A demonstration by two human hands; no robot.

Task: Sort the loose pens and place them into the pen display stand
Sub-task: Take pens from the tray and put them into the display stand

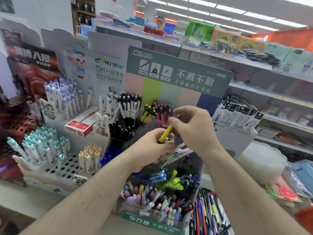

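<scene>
A perforated white rack [67,168] of teal-capped and yellow-capped pens stands at the left edge of the shop worktop [25,200], many of its holes unfilled. Just right of it rises the tiered, clear-walled pen display stand [153,222], its green backboard [177,72] behind and its front compartments crowded with pastel, lime and dark pens. Over the stand's middle tiers, the left hand [150,148] curls its fingers round the lower end of a yellow pen [166,134], which tilts up to the right. The right hand [193,126] meets it from above, fingers pinching the pen's upper end, just in front of the compartments of yellow pens [149,112] and red pens [163,112]. Both forearms cross above the front tier. At the stand's right wall, loose pens [206,216] lie in a dense heap on the worktop. Farther right, a stack of clear plastic trays [264,160] sits close beside the right forearm, with shelves [271,92] of packaged goods behind.
</scene>
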